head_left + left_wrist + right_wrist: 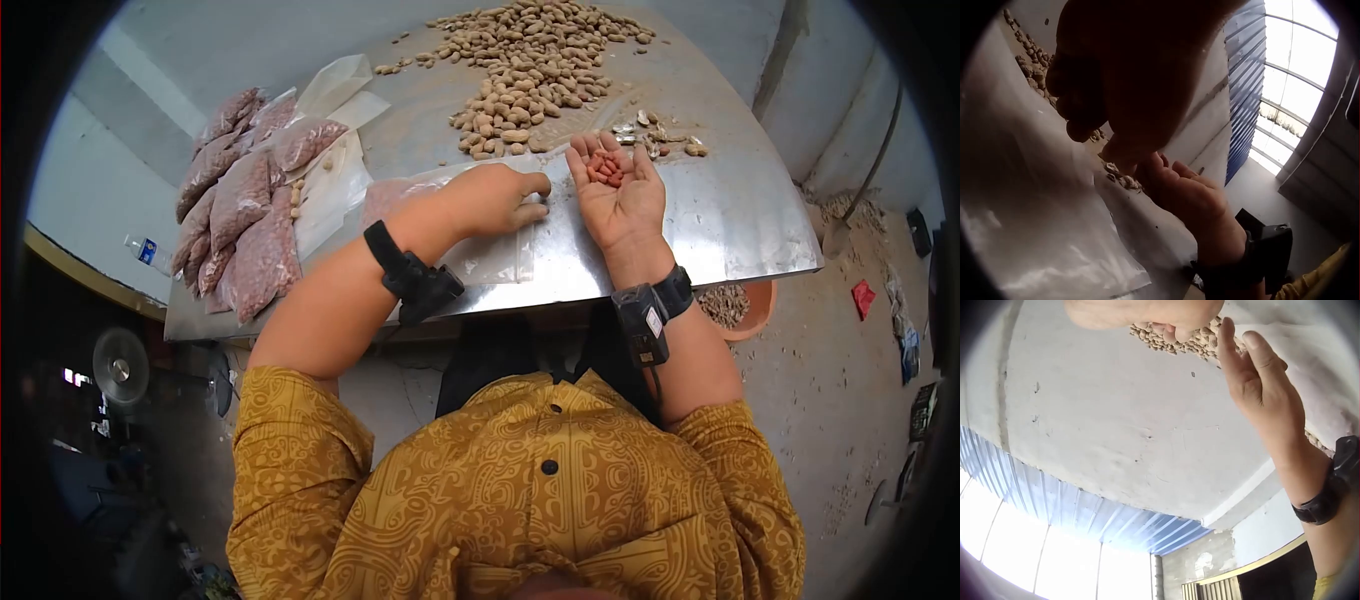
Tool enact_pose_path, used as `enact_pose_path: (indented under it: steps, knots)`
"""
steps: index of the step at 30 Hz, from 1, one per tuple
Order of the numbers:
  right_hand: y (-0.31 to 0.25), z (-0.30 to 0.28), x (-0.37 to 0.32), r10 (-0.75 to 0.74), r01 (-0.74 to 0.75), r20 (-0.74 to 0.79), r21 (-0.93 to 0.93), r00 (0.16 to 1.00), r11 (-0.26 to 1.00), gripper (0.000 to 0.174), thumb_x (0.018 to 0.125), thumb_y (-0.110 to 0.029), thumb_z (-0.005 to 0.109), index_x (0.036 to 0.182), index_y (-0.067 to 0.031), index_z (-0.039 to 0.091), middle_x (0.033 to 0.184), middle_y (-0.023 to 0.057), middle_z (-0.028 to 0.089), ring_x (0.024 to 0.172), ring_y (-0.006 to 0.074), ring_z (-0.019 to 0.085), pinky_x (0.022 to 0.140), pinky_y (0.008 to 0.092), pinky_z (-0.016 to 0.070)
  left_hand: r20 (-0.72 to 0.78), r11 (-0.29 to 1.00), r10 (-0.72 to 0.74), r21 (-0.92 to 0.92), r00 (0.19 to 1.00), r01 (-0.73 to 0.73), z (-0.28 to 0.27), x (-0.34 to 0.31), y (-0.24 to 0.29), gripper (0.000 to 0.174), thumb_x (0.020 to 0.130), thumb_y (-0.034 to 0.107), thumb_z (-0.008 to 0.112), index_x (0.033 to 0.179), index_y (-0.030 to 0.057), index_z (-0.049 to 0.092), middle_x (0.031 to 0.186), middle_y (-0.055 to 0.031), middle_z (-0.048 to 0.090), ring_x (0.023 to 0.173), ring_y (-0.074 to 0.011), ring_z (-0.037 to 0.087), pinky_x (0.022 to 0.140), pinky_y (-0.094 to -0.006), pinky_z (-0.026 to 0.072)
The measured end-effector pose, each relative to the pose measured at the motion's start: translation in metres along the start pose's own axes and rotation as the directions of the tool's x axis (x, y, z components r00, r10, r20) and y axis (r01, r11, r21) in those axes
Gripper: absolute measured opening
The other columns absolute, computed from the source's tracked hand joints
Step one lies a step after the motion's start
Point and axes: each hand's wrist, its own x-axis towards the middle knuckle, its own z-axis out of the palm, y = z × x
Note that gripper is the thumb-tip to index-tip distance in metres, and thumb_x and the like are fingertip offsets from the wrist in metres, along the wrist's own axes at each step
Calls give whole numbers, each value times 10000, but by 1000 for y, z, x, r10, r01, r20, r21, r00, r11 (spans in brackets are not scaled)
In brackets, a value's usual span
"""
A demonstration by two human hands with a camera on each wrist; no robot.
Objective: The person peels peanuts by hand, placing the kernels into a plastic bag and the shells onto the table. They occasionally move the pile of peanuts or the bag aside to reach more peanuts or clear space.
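Observation:
My right hand (622, 205) is held palm up over the metal table, fingers spread loosely. A small heap of shelled red peanuts (605, 168) lies in its palm and against its fingers. Just to its left is my left hand (500, 198), thumb and forefinger apart, with nothing seen between them. Under the left hand a clear plastic bag (512, 262) lies flat on the tabletop, with pinkish contents (388, 196) at its left end. The right wrist view shows the left hand's thumb (1266, 356) and forefinger stretched out.
Unshelled peanuts (540, 60) are heaped at the table's far side, with broken shells (650, 135) beyond the right hand. Filled bags of peanuts (240, 195) are stacked on the left. An orange basin (762, 305) of shells stands below the right edge.

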Motion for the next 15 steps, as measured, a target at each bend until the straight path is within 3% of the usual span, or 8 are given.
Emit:
enact_pose_path:
  steps: [5, 8, 11, 14, 15]
  knots:
    - [-3, -6, 0, -6, 6, 13, -4, 1000, 1000, 425, 951, -300, 350, 1088, 89, 451, 1044, 243, 505, 1034, 347, 503, 991, 493, 362, -73, 997, -23, 75, 997, 28, 11, 6, -1, 268, 790, 303, 571, 838, 40, 587, 730, -180, 606, 732, -364, 581, 658, -430, 459]
    - [-2, -6, 0, 1, -1, 16, -20, 1000, 1000, 429, 951, -313, 346, 1067, 82, 467, 1024, 235, 513, 1011, 338, 514, 980, 486, 376, -198, 1000, 8, -4, 980, -9, 18, 6, -9, 185, 748, 197, 614, 749, 16, 579, 684, -160, 592, 606, -314, 571, 572, -388, 448]
    - [-1, -6, -1, 7, -6, 10, -51, 1000, 999, 426, 950, -313, 349, 1059, 81, 471, 1009, 230, 517, 996, 336, 521, 971, 484, 385, -273, 954, -113, -298, 955, 28, 26, 8, -30, 149, 727, 128, 616, 837, 28, 604, 634, -77, 575, 537, -186, 543, 517, -305, 427]
    - [1, -8, 0, 40, -37, 36, -97, 999, 995, 421, 949, -310, 351, 1056, 80, 470, 1008, 225, 518, 980, 334, 528, 958, 480, 397, -214, 681, -429, -715, 878, 159, 23, -3, -33, 216, 741, 69, 593, 954, 36, 610, 622, 7, 521, 547, -77, 480, 497, -222, 391]
    - [2, -7, -1, 58, -52, 49, -113, 997, 992, 420, 948, -308, 351, 1056, 80, 470, 1009, 223, 517, 975, 333, 530, 954, 478, 400, -195, 558, -475, -820, 858, 123, 18, -10, -28, 266, 770, 50, 566, 1034, 23, 587, 667, 33, 502, 588, -45, 463, 525, -179, 379]
